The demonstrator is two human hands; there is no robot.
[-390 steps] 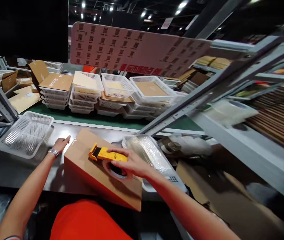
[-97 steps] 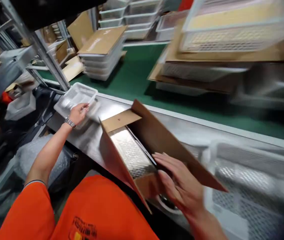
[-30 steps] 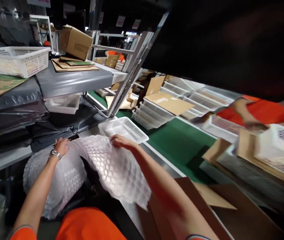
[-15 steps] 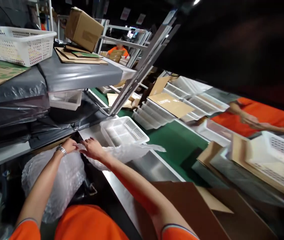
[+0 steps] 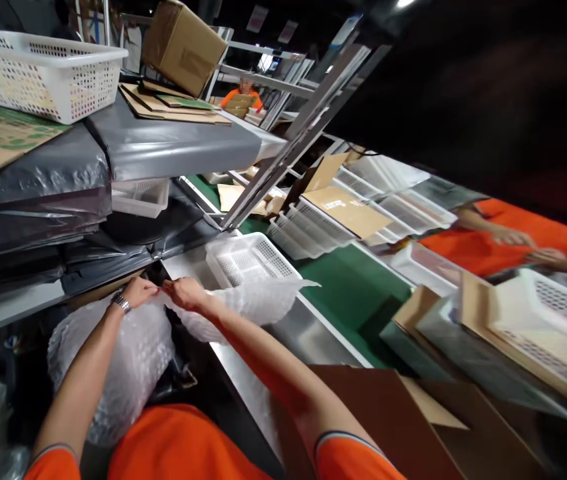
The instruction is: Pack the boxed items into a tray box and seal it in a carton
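Observation:
A bulky roll of clear bubble wrap point(image 5: 128, 363) hangs at the front left, under my forearms. My left hand point(image 5: 139, 292), with a metal watch at the wrist, pinches the wrap at the upper edge of the roll. Close beside it, my right hand point(image 5: 186, 293) is closed on the same wrap, fingers curled. From there a loose sheet of bubble wrap point(image 5: 258, 301) trails right over the metal bench. Its far end lies against the front of a white plastic basket point(image 5: 223, 270). Both fingertips are partly hidden.
A green conveyor belt point(image 5: 358, 283) runs beyond the metal ledge point(image 5: 313, 340). Brown cardboard point(image 5: 363, 407) stands at the front right. Stacked grey plastic packs point(image 5: 163, 150) and a perforated basket point(image 5: 73, 87) are at left. A slanted metal post point(image 5: 283, 157) rises mid-view. Across the belt, a person wears orange.
My right hand has curled its fingers in tighter on the wrap. The loose sheet has shifted slightly, and the view has turned a little left.

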